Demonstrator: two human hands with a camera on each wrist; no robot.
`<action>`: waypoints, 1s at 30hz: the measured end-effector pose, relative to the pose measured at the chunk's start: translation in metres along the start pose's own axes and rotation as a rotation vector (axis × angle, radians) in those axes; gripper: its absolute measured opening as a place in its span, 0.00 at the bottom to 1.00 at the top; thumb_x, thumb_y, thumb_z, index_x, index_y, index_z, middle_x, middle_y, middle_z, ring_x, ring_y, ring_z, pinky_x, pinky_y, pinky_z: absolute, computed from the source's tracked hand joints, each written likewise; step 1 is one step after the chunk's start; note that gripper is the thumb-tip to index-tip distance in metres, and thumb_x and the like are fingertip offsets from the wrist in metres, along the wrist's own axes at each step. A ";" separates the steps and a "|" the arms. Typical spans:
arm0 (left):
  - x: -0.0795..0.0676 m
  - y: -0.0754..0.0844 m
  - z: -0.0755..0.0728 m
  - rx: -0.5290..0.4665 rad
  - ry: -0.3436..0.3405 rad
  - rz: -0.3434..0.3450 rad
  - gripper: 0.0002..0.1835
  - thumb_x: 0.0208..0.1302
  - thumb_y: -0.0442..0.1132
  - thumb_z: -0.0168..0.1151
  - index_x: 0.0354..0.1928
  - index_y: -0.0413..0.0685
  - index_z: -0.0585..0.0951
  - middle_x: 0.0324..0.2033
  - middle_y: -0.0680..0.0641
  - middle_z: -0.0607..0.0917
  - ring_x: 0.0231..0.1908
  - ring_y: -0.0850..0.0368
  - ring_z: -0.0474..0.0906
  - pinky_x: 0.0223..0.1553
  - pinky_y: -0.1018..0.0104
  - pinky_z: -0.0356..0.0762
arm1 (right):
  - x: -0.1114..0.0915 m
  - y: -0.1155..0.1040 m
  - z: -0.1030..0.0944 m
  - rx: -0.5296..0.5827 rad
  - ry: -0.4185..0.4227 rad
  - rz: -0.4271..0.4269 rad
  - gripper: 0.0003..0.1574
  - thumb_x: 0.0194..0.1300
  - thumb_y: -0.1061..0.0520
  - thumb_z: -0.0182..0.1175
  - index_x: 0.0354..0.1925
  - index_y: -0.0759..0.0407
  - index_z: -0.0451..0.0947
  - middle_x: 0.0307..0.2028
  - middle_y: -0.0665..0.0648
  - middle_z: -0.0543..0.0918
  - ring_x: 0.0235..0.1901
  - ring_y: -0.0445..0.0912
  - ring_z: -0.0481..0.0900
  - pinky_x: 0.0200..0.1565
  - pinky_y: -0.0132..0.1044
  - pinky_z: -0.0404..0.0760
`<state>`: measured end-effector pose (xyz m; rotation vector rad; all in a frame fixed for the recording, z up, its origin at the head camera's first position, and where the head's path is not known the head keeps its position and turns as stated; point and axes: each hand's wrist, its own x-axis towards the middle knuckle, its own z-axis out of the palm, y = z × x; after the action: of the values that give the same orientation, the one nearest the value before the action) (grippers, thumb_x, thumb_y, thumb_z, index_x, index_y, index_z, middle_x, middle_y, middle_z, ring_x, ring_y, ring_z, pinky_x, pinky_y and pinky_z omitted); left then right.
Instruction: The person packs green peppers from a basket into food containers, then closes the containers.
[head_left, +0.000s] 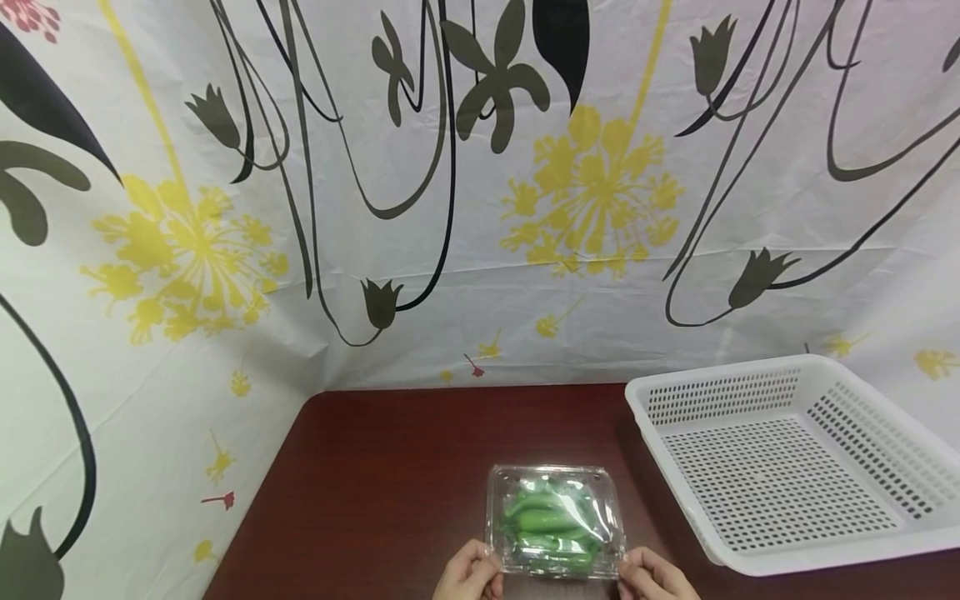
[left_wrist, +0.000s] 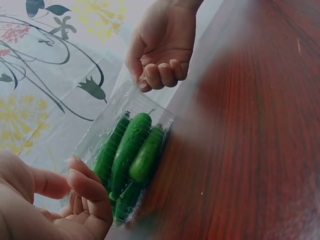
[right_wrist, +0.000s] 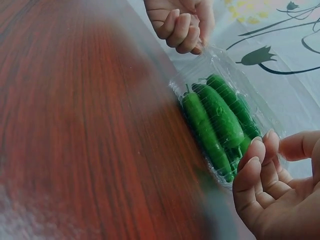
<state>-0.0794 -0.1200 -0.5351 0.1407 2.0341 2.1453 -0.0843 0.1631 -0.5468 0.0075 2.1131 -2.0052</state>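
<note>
A clear plastic clamshell box (head_left: 555, 562) with several long green peppers (head_left: 551, 521) inside is at the near middle of the table. My left hand (head_left: 471, 573) pinches its near left corner between thumb and fingers. At the near right corner, my right hand (head_left: 654, 575) pinches the box likewise. The left wrist view shows the stemmed peppers (left_wrist: 131, 145) through the plastic, beside my left hand (left_wrist: 75, 200). From the right wrist, my right hand (right_wrist: 280, 185) shows at the box's edge, with the peppers (right_wrist: 217, 117) lying lengthwise. Whether the box touches the table cannot be told.
On the right of the dark red wooden table (head_left: 405, 450) stands a large white perforated plastic basket (head_left: 720, 554). A white cloth (head_left: 480, 233) printed with flowers hangs behind the table and along its left side.
</note>
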 end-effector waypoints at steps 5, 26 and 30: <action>0.000 0.000 0.000 -0.005 0.004 0.000 0.11 0.65 0.34 0.54 0.33 0.28 0.72 0.18 0.56 0.77 0.19 0.69 0.73 0.25 0.78 0.71 | 0.001 0.000 0.000 -0.005 0.007 0.008 0.11 0.72 0.60 0.53 0.32 0.66 0.72 0.20 0.52 0.77 0.16 0.37 0.69 0.21 0.28 0.69; -0.004 0.001 0.000 0.073 0.046 -0.032 0.10 0.67 0.36 0.55 0.31 0.35 0.76 0.16 0.56 0.77 0.16 0.69 0.67 0.20 0.78 0.64 | -0.006 -0.012 0.004 -0.280 0.196 0.117 0.18 0.74 0.48 0.53 0.37 0.61 0.79 0.22 0.54 0.80 0.20 0.41 0.74 0.25 0.32 0.74; -0.005 0.002 -0.001 0.075 0.046 -0.035 0.12 0.69 0.37 0.54 0.31 0.35 0.77 0.16 0.56 0.77 0.17 0.68 0.69 0.21 0.78 0.66 | -0.006 -0.018 0.006 -0.357 0.245 0.153 0.17 0.73 0.47 0.55 0.39 0.59 0.81 0.23 0.52 0.80 0.21 0.42 0.74 0.26 0.32 0.73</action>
<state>-0.0745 -0.1220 -0.5332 0.0666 2.1273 2.0710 -0.0800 0.1574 -0.5285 0.3594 2.5078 -1.5880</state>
